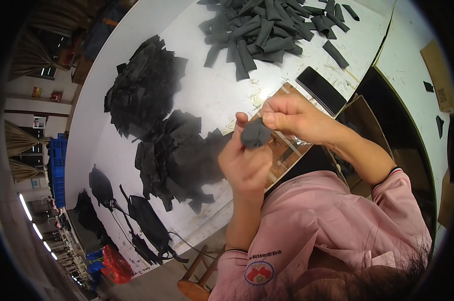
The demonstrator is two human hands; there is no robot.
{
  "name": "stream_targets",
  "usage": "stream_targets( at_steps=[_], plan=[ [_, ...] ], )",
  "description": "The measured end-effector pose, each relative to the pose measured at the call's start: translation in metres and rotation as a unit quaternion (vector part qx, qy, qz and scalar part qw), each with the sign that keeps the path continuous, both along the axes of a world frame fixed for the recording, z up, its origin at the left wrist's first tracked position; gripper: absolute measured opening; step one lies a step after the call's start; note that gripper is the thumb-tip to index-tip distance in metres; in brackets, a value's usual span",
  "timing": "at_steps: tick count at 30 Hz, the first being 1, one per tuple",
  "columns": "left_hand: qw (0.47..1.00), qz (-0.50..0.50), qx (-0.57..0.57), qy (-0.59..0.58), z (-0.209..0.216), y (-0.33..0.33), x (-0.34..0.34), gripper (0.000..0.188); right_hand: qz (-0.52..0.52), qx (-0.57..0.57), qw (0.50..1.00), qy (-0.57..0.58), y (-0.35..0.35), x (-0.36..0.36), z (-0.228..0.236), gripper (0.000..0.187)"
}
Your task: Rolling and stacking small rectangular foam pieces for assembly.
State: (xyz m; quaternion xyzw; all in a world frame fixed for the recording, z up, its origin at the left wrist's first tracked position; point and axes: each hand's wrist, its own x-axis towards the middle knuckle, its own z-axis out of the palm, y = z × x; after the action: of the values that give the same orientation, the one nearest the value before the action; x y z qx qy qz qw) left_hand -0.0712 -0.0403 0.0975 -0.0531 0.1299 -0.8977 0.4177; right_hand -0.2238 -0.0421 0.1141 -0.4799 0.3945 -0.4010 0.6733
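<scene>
A small dark grey piece of cloth (256, 133) is held up between my two hands, its rounded face bulging over the fingers. My left hand (248, 163) is closed around it from below, its thumb pointing up. At its upper right edge, the thumb and fingers of my right hand (293, 116) pinch the cloth. Left of my hands lies a loose heap of flat dark cloth pieces (172, 155), blurred at its near end. Farther off on the white table (197, 95) is a pile of rolled or tube-shaped grey cloth pieces (267, 30).
A black phone (321, 90) lies beyond my right hand, beside a wooden board (287, 150) under my hands. A taller black cloth stack (146, 85) stands at the left. Black bags with straps (147, 218), a wooden stool (194, 288) and a red plastic bag (116, 265) are lower left.
</scene>
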Motion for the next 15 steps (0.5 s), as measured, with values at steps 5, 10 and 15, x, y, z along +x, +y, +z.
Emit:
stream_targets(
  at_steps=[5,10,15],
  plan=[
    [0.978,-0.005,0.084,-0.191,-0.073,-0.004,0.005,0.015,0.02,0.1,0.99,-0.102,0.005,-0.007,-0.088,0.022],
    [0.913,0.07,-0.157,-0.371,-0.074,0.005,-0.001,0.017,0.018,0.104,0.989,-0.1,0.006,-0.005,-0.093,0.023],
    [0.402,0.274,-0.539,-0.688,-0.032,0.001,-0.005,0.02,-0.031,0.013,0.999,0.029,0.001,-0.014,-0.079,0.021]
  ],
)
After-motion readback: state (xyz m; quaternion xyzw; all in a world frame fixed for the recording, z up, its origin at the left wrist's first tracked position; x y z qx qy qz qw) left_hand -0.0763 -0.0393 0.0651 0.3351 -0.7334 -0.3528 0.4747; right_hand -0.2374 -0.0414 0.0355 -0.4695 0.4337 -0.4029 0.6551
